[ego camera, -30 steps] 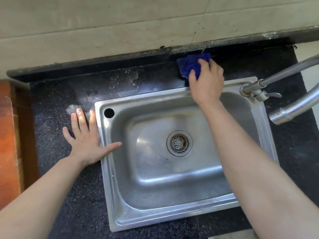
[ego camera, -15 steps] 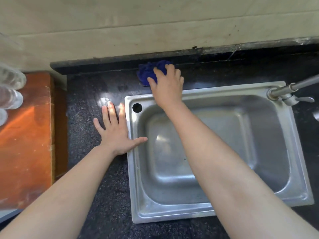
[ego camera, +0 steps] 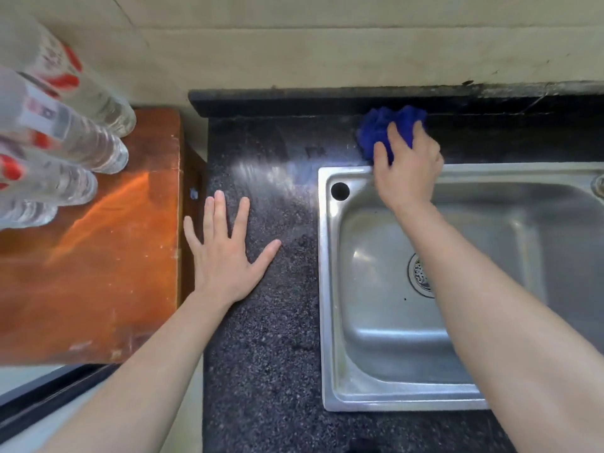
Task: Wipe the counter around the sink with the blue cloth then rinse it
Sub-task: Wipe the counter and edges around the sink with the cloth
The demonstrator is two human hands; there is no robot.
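My right hand (ego camera: 407, 168) reaches forward across the back left corner of the sink (ego camera: 328, 289), fingers curled down over a bunched blue cloth (ego camera: 380, 127) and gripping it against the counter (ego camera: 268, 338). The cloth sits on the narrow strip of counter between the sink's back rim and the raised ledge (ego camera: 327, 101) at the foot of the wall. My right forearm crosses above the basin. My left hand (ego camera: 225, 253) lies palm down on the counter to the left of the sink, apart from its rim, fingers straight and spread, holding nothing.

The sink is steel, with a round hole (ego camera: 340, 190) in its back left corner and a drain strainer (ego camera: 418, 273) in the floor, partly hidden by my right forearm.

The counter is dark speckled stone with a pale sheen near the sink's back left corner. To its left lies an orange-brown wooden surface (ego camera: 98, 273) carrying several clear bottles (ego camera: 85, 145) with red and white labels, blurred. The wall (ego camera: 327, 44) behind is pale beige tile.
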